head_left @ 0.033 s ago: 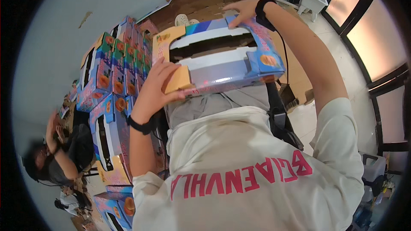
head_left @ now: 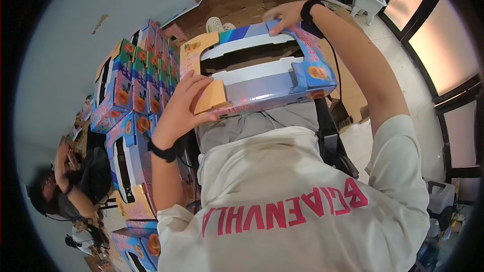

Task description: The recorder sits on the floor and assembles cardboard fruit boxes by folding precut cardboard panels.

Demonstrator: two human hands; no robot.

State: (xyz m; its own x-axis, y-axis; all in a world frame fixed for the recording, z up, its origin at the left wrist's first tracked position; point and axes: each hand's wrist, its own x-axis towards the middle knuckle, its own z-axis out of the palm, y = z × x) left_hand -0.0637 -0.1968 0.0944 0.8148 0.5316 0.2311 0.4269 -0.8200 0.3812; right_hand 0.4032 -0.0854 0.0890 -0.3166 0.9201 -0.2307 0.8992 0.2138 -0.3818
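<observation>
A printed cardboard carton (head_left: 262, 86), blue, pink and orange with fruit pictures, rests on my lap. Its top has a wide cut-out with white-edged flaps, and the dark inside shows through. My left hand (head_left: 182, 105) grips the near left corner, fingers over the orange panel and thumb along the lower front edge. At the far right corner, my right hand (head_left: 288, 15) is closed over the rim, with its thumb on the top flap. Some of its fingertips are hidden or blurred behind the far edge.
Similar cartons stand stacked on my left, such as a tall blue one (head_left: 112, 90). Beyond them a person (head_left: 75, 181) sits by the wall. A big open cardboard bin (head_left: 242, 5) lies ahead; a white basin (head_left: 368, 0) and dark-framed glass doors (head_left: 428, 35) are at right.
The carton has shifted very slightly toward me and to the right, with both hands still on it. The person at the left has lowered a raised hand a little.
</observation>
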